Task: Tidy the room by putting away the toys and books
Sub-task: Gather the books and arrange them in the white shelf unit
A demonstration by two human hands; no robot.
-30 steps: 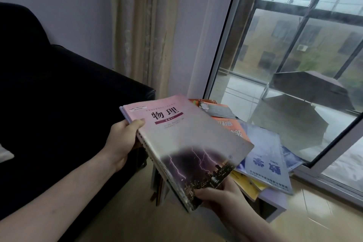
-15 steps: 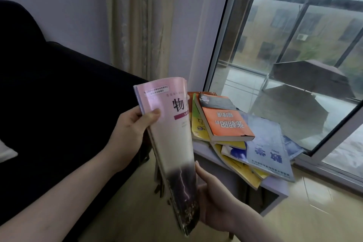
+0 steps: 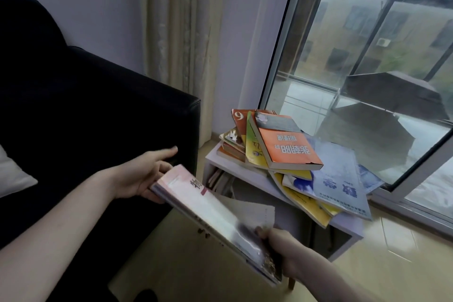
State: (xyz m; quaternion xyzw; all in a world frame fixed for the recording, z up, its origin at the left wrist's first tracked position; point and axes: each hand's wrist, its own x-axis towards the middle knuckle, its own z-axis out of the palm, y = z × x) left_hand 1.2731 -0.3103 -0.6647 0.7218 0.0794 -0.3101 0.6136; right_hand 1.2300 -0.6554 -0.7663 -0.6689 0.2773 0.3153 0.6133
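Pink textbook (image 3: 196,201) now lowered and tilted flatter, left of the table (image 3: 348,227), right hand (image 3: 282,252) gripping its near end, left hand (image 3: 139,176) pinching its far corner, forefinger extended, book pile (image 3: 289,152) atop table.

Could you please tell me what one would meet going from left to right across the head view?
White cushion → black sofa → left hand → pink book → orange book → pale blue book → window.

Book pile (image 3: 289,154) on side table (image 3: 348,225), right of sofa (image 3: 98,105).
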